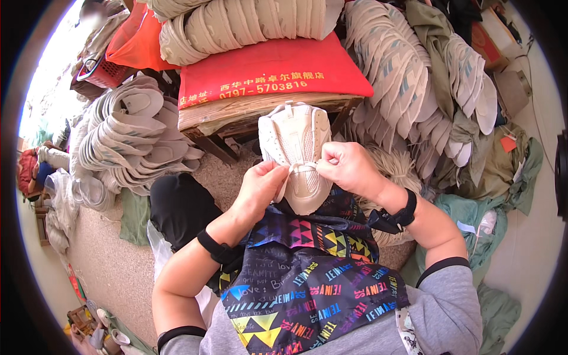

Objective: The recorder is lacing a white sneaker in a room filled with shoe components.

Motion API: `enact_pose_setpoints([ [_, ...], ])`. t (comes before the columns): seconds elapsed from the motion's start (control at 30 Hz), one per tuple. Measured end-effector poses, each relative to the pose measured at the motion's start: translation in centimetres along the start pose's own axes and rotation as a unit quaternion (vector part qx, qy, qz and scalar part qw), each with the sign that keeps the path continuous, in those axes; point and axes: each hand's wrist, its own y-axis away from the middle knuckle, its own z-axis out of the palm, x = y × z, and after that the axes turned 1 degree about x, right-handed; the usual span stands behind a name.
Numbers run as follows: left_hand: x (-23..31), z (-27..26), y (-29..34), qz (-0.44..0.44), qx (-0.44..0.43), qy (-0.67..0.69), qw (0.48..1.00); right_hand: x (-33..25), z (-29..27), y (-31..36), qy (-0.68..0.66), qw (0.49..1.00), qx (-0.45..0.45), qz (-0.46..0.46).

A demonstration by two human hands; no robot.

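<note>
A cream-white shoe upper (288, 133) with mesh panels lies on my lap, its toe pointing toward me and its heel end against the stool's edge. A white shoelace (304, 168) crosses the tongue at the eyelets nearest the toe. My left hand (264, 183) is closed in a pinch at the left side of the upper, on the lace. On the opposite side my right hand (349, 167) is curled into a fist, gripping the lace by the eyelets. The lace ends inside my fingers are hidden.
A wooden stool (201, 118) with a red cloth bag (266, 68) on it stands ahead, bearing a row of stacked uppers (236, 29). More uppers are piled at left (121, 130) and right (390, 65). A bundle of pale laces (391, 168) lies beside my right forearm.
</note>
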Motion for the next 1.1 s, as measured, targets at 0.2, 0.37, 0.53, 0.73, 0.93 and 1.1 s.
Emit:
enact_pose_setpoints([
  [0.2,-0.6,-0.8,0.0,0.207,0.024,-0.322,0.923,2.5,0.4,-1.1,-0.122,0.992,-0.026,0.019],
  [0.37,2.7,-1.8,0.7,0.446,0.034,-0.511,0.734,2.7,0.7,-0.8,-0.147,0.989,-0.009,0.003],
  [0.53,4.7,-2.3,0.2,0.472,-0.027,-0.607,0.638,0.6,0.1,0.0,-0.073,0.997,0.008,-0.028],
  [0.73,5.6,-1.5,0.1,0.431,-0.058,-0.664,0.608,-0.4,0.3,0.4,0.127,0.976,0.06,-0.169],
  [0.93,4.2,-2.2,-1.0,0.455,-0.052,-0.612,0.645,-1.2,0.9,0.3,0.292,0.916,0.047,-0.27],
  [1.1,3.7,-2.2,-1.3,0.458,-0.043,-0.621,0.635,-3.2,-1.2,-0.3,0.423,0.864,-0.032,-0.27],
])
